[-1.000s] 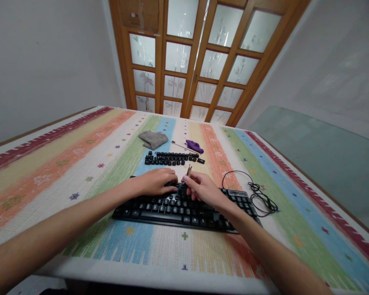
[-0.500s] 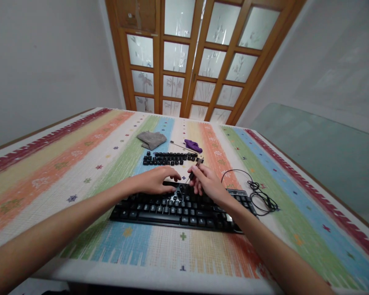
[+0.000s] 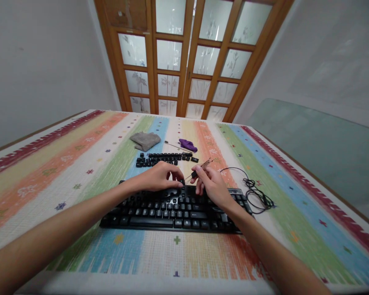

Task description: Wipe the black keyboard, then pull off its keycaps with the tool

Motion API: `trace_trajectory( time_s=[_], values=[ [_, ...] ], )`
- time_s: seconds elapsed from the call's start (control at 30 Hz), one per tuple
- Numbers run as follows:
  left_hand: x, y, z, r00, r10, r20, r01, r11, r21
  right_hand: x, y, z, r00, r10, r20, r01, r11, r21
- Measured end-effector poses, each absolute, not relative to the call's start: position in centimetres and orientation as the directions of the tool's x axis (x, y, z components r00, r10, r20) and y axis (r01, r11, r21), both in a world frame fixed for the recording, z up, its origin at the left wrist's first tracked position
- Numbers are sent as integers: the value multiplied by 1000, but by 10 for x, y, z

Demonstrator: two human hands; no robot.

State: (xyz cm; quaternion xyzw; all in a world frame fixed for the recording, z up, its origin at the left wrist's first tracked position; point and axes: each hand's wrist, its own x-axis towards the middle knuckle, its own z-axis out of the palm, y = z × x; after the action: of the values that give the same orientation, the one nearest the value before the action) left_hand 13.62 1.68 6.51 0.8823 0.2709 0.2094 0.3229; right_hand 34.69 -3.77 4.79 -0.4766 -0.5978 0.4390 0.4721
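Note:
A black keyboard (image 3: pixel 151 222) lies across the table before me, several of its keys removed along the back rows. My right hand (image 3: pixel 214 183) grips a keycap puller (image 3: pixel 194 174), its thin wires pointing left over the keyboard's back edge. At the wire ends, my left hand (image 3: pixel 158 176) pinches a small black keycap (image 3: pixel 182 182) between thumb and fingers. Behind the hands sit rows of loose keycaps (image 3: pixel 169 155) on the tablecloth. The left fingers partly hide the keycap and the front of those rows.
The striped tablecloth (image 3: pixel 117 254) covers the table. Beyond the loose keycaps lie a grey cloth (image 3: pixel 145 141), a thin rod-like brush (image 3: pixel 175 145) and a purple cloth (image 3: pixel 187 144). A coiled black cable (image 3: pixel 258 196) rests to the keyboard's right.
My left thumb and fingers have closed on a keycap at the puller's wires. The puller has come up off the keys and tilted flatter. The view has shifted slightly.

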Motion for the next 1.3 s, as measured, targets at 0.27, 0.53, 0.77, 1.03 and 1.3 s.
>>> trace_trajectory(
  time_s=[0.27,0.53,0.77,1.03,1.3],
  values=[
    [141,55,51,660,640,392,417,-747,518,351,-42,42,-67,975,211,185,220,-958],
    [160,87,24,730,521,443,523,-842,130,347,-48,43,-95,976,196,159,209,-965],
    [160,95,17,709,550,442,562,-819,118,348,-50,42,-121,973,197,151,214,-965],
    [157,93,18,715,553,428,573,-814,95,349,-54,45,-230,950,213,242,268,-933],
    [158,91,19,701,571,428,596,-798,87,349,-54,45,-270,939,211,238,277,-931]
  ],
)
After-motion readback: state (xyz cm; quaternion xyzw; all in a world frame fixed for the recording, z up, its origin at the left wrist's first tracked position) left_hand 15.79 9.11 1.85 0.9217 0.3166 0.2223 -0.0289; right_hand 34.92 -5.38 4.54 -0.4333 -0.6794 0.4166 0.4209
